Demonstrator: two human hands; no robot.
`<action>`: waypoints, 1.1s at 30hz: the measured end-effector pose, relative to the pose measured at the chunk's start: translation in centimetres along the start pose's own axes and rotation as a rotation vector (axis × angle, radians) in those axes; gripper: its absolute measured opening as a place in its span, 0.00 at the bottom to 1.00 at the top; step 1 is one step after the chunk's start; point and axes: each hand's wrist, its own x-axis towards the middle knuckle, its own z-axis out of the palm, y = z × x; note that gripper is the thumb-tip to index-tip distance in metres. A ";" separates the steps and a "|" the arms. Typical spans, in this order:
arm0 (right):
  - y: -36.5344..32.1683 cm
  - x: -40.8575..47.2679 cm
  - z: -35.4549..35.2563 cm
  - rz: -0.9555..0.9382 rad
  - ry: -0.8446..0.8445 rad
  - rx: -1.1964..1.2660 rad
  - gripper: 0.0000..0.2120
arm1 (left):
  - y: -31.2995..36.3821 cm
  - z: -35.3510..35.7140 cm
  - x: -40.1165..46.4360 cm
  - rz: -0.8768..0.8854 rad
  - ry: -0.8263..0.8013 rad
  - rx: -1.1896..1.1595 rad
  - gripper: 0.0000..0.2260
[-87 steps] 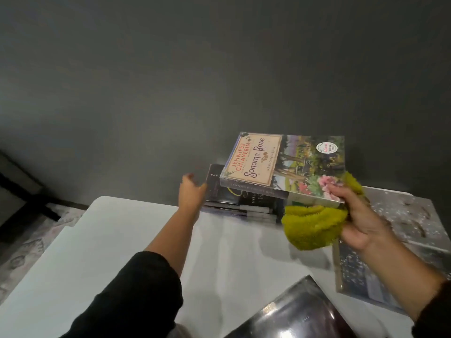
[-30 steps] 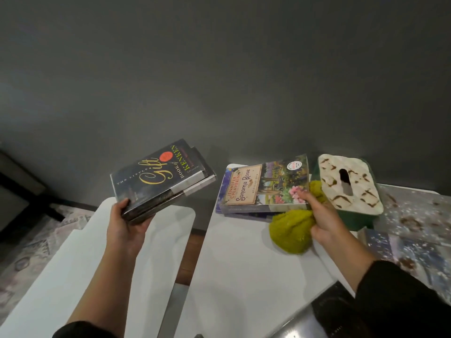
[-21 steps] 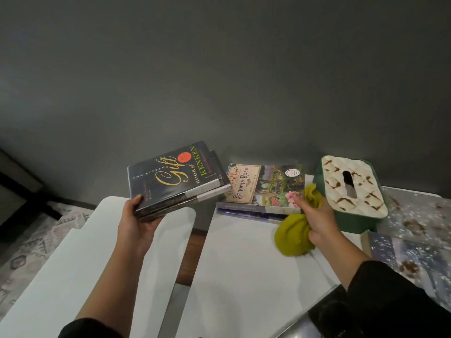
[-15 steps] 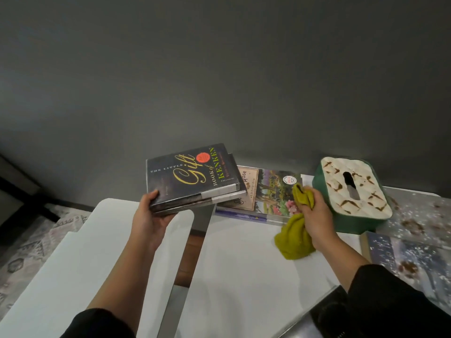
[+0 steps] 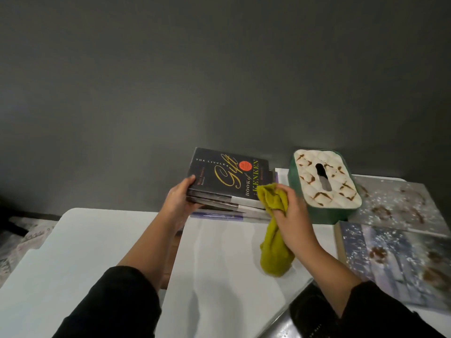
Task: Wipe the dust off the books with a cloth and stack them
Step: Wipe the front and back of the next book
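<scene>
Now down on the stack [image 5: 227, 211] at the white table's [image 5: 219, 276] far edge: the dark books [image 5: 227, 178], carried in from the left half a second ago, covering the floral book on top till then. Stacking step close to done, by the look of it; squaring the edges and a wipe of the top cover likely next. Left hand [image 5: 179, 200] still curled round the dark books' near-left corner, thumb on the cover. Right hand [image 5: 290, 211] bunched round the cloth [image 5: 274, 240], its top pressed against the stack's near-right corner, tail hanging to the table. Tissue box [image 5: 324, 186] just right of the stack.
</scene>
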 end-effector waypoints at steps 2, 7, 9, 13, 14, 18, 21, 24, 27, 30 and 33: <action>1.1 -0.1 0.3 0.055 -0.041 -0.029 0.28 | -0.6 0.7 0.0 0.000 0.024 0.075 0.10; 2.3 0.4 0.7 0.124 -0.152 -0.100 0.38 | -1.4 0.8 0.4 0.087 0.127 0.288 0.20; 2.4 0.9 1.0 0.121 -0.126 -0.106 0.34 | -1.7 0.3 0.9 0.115 0.162 0.397 0.30; 2.4 1.3 1.4 0.104 -0.056 -0.106 0.29 | -1.9 0.5 0.6 0.141 0.216 0.520 0.23; 2.5 1.3 1.4 0.098 -0.039 -0.118 0.28 | -1.9 0.6 0.7 0.152 0.226 0.533 0.19; 2.6 1.6 1.7 0.077 -0.010 -0.180 0.28 | -2.2 0.7 0.9 0.188 0.254 0.607 0.20; 2.7 1.8 1.7 0.072 0.001 -0.185 0.28 | -2.5 0.6 0.9 0.201 0.270 0.665 0.24; 2.8 1.8 1.7 0.069 0.004 -0.205 0.28 | -2.6 0.6 0.9 0.206 0.288 0.707 0.22; 2.8 1.8 1.6 0.048 0.003 -0.226 0.26 | -2.6 0.5 0.7 0.214 0.282 0.725 0.20; 2.9 1.7 1.6 0.027 -0.004 -0.237 0.25 | -2.5 0.1 0.4 0.220 0.268 0.750 0.17; 2.8 1.7 1.6 0.034 -0.016 -0.246 0.25 | -2.5 0.0 0.4 0.223 0.248 0.751 0.15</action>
